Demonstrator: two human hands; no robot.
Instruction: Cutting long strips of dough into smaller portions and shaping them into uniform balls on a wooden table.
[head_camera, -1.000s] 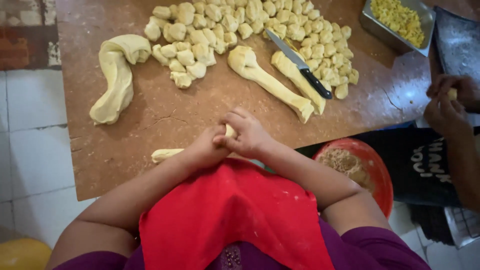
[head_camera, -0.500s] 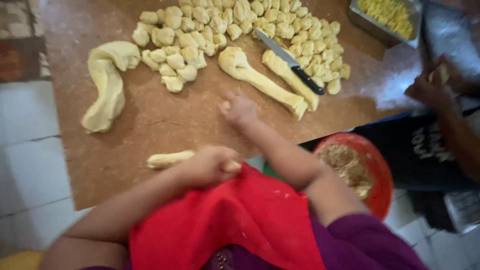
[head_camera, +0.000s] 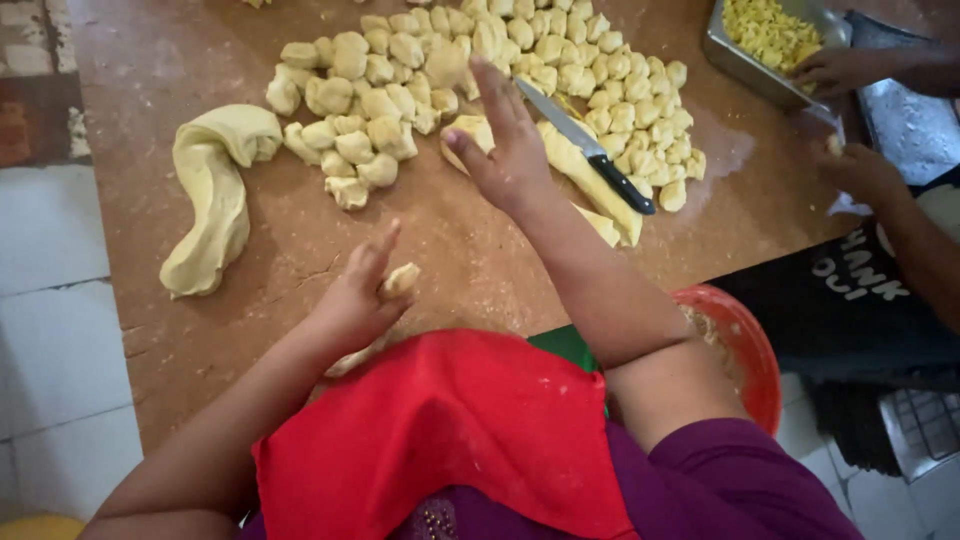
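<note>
1. The left hand (head_camera: 355, 300) is near the middle of the brown tabletop (head_camera: 150, 60). Its grip is closed around a small dough piece (head_camera: 400, 280), with one finger sticking up.
2. The right hand (head_camera: 505, 140) reaches out flat toward 12 o'clock. Its grip is wide open and holds nothing. The fingertips are over the pile of dough pieces (head_camera: 400, 70).
3. A long dough roll (head_camera: 590, 185) lies just under that hand, at 1 o'clock from it.
4. A knife (head_camera: 590, 150) with a black handle rests on the roll.
5. A thick bent dough rope (head_camera: 215, 190) lies at 9 o'clock.
6. A red bowl (head_camera: 750, 350) sits at 4 o'clock.
7. Another person's hands (head_camera: 850, 170) work at 2 o'clock beside a metal tray (head_camera: 740, 65).
</note>
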